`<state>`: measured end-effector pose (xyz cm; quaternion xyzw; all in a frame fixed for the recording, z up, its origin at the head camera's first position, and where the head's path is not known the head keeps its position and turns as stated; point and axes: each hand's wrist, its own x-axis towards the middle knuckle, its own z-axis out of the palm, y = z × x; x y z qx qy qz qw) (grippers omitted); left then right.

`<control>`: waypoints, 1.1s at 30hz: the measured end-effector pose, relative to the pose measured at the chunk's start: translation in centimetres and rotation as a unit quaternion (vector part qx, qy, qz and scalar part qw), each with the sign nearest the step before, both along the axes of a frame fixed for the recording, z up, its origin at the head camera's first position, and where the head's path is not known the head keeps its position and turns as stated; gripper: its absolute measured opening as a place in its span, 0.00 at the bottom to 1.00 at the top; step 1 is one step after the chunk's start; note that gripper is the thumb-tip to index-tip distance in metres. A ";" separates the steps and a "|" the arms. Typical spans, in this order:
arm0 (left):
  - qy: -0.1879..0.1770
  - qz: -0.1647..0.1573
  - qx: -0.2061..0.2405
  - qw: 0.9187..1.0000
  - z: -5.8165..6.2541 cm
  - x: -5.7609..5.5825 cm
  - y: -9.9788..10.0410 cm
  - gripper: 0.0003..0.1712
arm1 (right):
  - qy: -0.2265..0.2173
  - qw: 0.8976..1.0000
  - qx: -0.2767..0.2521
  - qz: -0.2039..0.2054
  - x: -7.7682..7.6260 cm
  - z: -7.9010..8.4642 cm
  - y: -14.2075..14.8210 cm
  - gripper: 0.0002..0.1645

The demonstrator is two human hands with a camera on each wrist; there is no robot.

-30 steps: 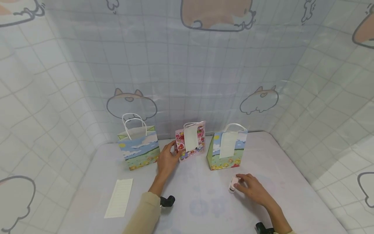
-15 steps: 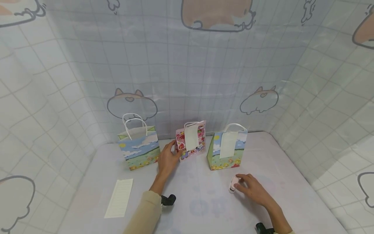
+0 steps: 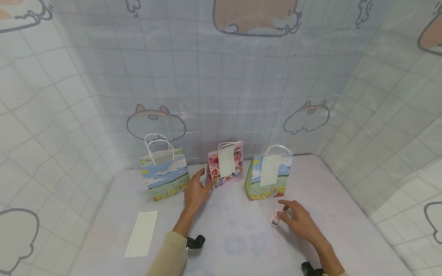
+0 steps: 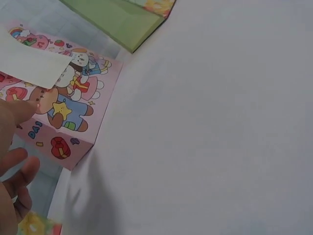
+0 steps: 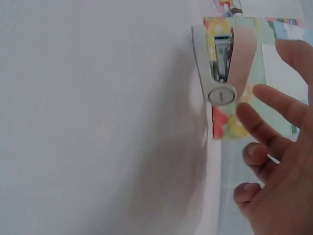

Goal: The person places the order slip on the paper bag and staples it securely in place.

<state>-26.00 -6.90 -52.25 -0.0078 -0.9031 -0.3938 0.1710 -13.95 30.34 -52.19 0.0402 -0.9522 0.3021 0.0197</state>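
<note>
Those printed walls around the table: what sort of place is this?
Possibly a small enclosed work booth: printed sheeting on three sides, and paper gift bags standing on a pale tabletop.

Smooth plastic stapler [image 5: 238,61], metal inside

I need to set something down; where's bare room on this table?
Between the left hand and the stapler, toward the front; also right of the right hand. Crowded: the back, with the pink bag between two landscape bags.
</note>
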 end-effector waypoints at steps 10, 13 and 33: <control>-0.001 -0.028 0.013 1.000 0.8 3.1 -0.5 0.26 | 0.141 0.990 -0.009 0.021 -0.5 0.4 -2.1 0.14; -0.007 -0.037 0.008 0.999 1.0 4.6 -1.2 0.24 | 0.155 0.987 -0.015 0.034 -1.1 1.1 -3.5 0.11; -0.029 0.013 -0.050 0.998 -0.4 9.8 -10.1 0.17 | 0.114 0.967 -0.008 0.226 -6.1 4.6 -15.6 0.15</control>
